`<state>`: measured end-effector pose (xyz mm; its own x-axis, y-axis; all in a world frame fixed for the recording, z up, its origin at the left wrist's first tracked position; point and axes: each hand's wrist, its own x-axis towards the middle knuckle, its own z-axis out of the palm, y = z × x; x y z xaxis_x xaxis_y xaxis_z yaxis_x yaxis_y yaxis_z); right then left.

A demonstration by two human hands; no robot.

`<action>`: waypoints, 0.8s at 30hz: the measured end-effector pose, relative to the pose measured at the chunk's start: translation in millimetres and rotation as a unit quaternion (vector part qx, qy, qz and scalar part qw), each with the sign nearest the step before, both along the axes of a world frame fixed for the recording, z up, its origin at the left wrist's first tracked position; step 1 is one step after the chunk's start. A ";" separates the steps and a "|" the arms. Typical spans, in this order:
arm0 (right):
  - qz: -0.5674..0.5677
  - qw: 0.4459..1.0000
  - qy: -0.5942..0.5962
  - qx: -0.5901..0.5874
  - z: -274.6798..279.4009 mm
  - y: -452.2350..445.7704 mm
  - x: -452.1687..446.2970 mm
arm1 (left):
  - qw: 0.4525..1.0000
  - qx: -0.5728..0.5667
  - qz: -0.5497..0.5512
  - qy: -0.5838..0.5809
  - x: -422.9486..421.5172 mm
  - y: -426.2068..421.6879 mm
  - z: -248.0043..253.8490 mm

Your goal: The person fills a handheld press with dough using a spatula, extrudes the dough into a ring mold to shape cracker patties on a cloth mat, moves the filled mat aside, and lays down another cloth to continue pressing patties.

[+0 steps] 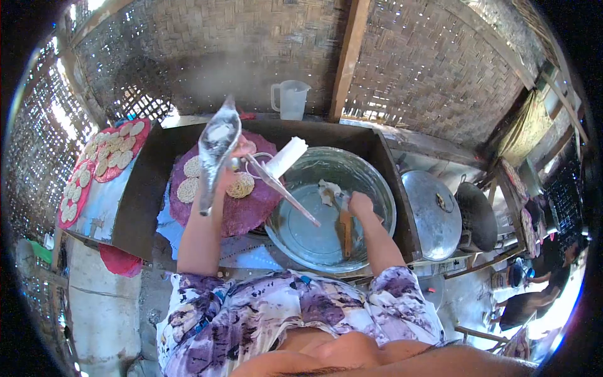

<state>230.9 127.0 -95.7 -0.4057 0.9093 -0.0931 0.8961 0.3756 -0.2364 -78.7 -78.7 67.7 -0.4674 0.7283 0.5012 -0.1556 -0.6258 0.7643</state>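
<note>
My left hand (244, 148) is closed round a press-like tool with a white cylinder (287, 157), a long stick-like handle (286, 193) and a shiny metal part (220, 137). How these parts join is hidden. Beneath it, pale coiled noodle-like rounds (240, 185) rest on a purple-pink sheet (242, 217). Inside the large translucent basin (314, 245), my right hand (360, 206) is closed on a small scraper-like tool, mostly hidden by the fingers. Pale dough (328, 191) clings near that tool's end. Just below this hand lies a flat brown wooden piece (346, 234).
High-sided dark panels (135, 195) surround the sheet and basin. More rounds lie on pink sheets (116, 151) at left. A clear jug (292, 99) stands by the woven wall. To the right are a large metal lid (431, 213) and a dark wok (475, 217). A person (534, 298) is far right.
</note>
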 end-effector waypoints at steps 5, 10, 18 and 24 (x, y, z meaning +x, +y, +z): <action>0.036 0.998 0.038 0.020 -72.1 8.6 -17.1 | 0.996 0.050 0.023 -0.076 -19.6 -56.3 37.6; 0.148 0.976 0.155 -0.032 -25.7 2.4 -56.6 | 0.962 0.179 0.081 -0.191 -52.6 -96.8 56.7; 0.059 0.791 0.403 -0.456 33.5 -46.4 -153.0 | 0.939 0.230 0.117 -0.225 -62.0 -118.4 71.9; 0.076 0.780 0.422 -0.456 33.4 -57.0 -158.2 | 0.948 0.242 0.072 -0.191 -78.3 -117.6 55.3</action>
<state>72.7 70.0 -62.3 -0.7694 0.5563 -0.3140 0.2387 -0.2056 -0.9491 -157.0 -196.3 123.0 -0.7600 0.3698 0.5344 -0.2491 -0.9253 0.2861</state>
